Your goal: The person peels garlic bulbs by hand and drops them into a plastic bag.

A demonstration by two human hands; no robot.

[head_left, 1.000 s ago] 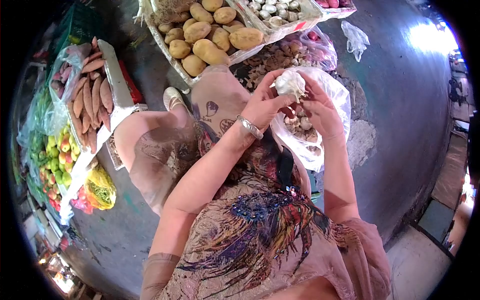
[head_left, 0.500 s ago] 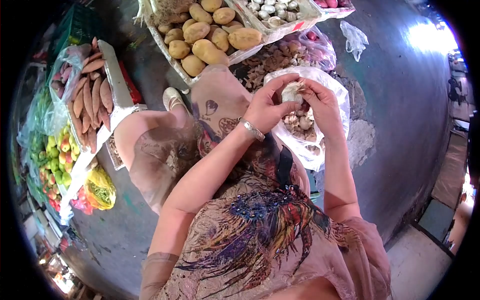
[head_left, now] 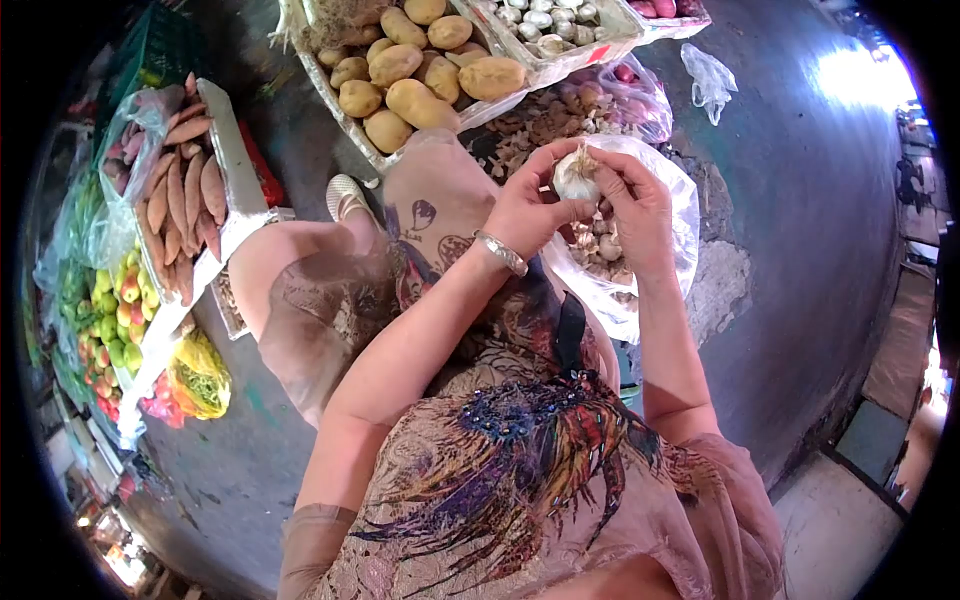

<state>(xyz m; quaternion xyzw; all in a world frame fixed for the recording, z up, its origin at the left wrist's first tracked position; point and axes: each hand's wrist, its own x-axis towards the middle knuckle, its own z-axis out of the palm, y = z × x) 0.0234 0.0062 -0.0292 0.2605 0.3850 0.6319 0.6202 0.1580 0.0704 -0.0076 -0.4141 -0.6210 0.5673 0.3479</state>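
Note:
A white garlic bulb (head_left: pixel 574 179) with a dry stem end sits between my two hands. My left hand (head_left: pixel 532 208) is closed round its left side, fingers above and thumb below. From the right, my right hand (head_left: pixel 636 200) pinches at the bulb's upper right with thumb and fingertips. Under the hands lies a white plastic bag (head_left: pixel 668 190) with its mouth spread wide. Inside it are garlic bulbs (head_left: pixel 605 245), partly hidden by my hands.
Dry garlic skins (head_left: pixel 540 125) lie beside the bag. Ahead stand a box of potatoes (head_left: pixel 415 100) and a box of garlic (head_left: pixel 550 18). To the left are sweet potatoes (head_left: pixel 183 190), fruit (head_left: pixel 122 320) and a yellow bag (head_left: pixel 200 375). A clear plastic bag (head_left: pixel 708 82) lies on the floor.
The garlic bulb has turned and shifted slightly left and up, so more of its white side shows. My right fingers have moved slightly on its upper right.

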